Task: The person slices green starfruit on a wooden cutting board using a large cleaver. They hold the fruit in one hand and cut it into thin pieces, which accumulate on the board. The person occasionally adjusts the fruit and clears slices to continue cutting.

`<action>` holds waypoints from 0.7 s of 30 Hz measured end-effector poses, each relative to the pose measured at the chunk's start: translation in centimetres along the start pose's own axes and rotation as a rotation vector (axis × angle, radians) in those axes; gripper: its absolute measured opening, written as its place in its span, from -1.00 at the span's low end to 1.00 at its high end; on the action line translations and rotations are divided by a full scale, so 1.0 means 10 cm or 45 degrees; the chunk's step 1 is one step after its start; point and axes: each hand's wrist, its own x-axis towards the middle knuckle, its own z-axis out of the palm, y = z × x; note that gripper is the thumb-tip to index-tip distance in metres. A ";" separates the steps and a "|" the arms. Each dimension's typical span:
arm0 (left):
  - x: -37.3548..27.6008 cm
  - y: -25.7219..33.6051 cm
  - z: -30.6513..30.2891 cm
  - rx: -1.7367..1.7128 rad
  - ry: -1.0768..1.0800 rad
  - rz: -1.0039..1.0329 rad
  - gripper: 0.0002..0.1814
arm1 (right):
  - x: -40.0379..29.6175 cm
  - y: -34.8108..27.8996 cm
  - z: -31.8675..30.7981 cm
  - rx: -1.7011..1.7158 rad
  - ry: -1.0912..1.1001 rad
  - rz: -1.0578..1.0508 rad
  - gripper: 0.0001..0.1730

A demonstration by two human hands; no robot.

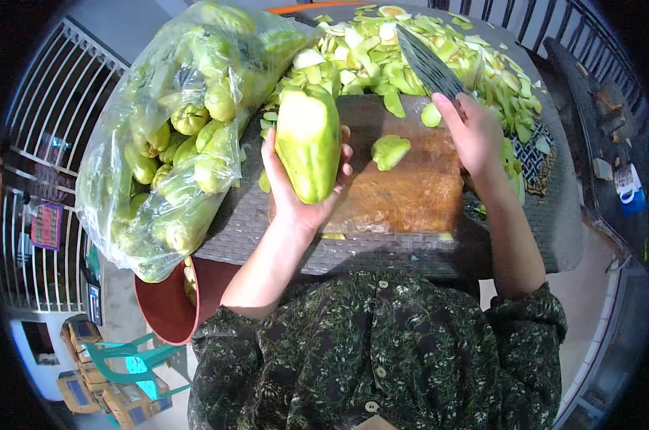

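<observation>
My left hand (303, 201) cradles a large green chayote (308, 145) from below, fingers around its right side. Pale flesh shows at its upper end, where skin is cut away; the lower part still has green skin. In my right hand (477, 131) is a knife with a dark, streaked blade (426, 59) pointing up and left, apart from the chayote. Its handle is hidden in my fist. Between and below the hands lies a brown wooden cutting board (405, 193), with one piece of green peel (390, 152) on it.
A clear plastic bag (158, 215) full of chayotes stands at the left of the grey woven table (357, 252). Heaped peels (357, 59) cover the table's far side. A patterned cloth (534, 156) lies at the right. Below the bag is a red bucket (166, 306).
</observation>
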 end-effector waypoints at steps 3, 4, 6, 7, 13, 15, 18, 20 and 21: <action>0.02 0.03 -0.15 -0.070 -0.027 -0.037 -0.28 | -0.18 -0.22 -0.06 0.276 -0.185 -0.042 -0.39; 0.04 0.03 -0.10 -0.037 0.058 -0.030 -0.29 | -0.28 -0.31 -0.06 0.387 -0.265 -0.063 -0.39; 0.01 0.00 -0.09 -0.022 0.120 -0.037 -0.32 | -0.43 -0.45 -0.04 0.440 -0.297 -0.309 -0.40; 0.02 -0.01 -0.04 0.007 0.242 0.000 -0.34 | -0.49 -0.50 -0.03 0.467 -0.309 -0.432 -0.40; 0.04 -0.07 0.03 0.251 0.151 0.062 -0.30 | -0.75 -0.74 0.01 0.385 -0.236 -0.944 -0.42; 0.04 -0.07 -0.02 0.260 0.057 0.102 -0.26 | -0.78 -0.74 0.05 0.369 -0.240 -0.965 -0.41; 0.05 -0.06 -0.06 0.406 0.024 0.164 -0.24 | -0.80 -0.75 0.07 0.299 -0.186 -0.977 -0.40; 0.01 -0.06 -0.03 0.363 0.148 0.176 -0.28 | -0.77 -0.74 0.07 0.280 -0.157 -0.975 -0.39; -0.02 -0.08 -0.01 0.342 0.207 0.184 -0.30 | -0.75 -0.73 0.07 0.270 -0.141 -0.976 -0.39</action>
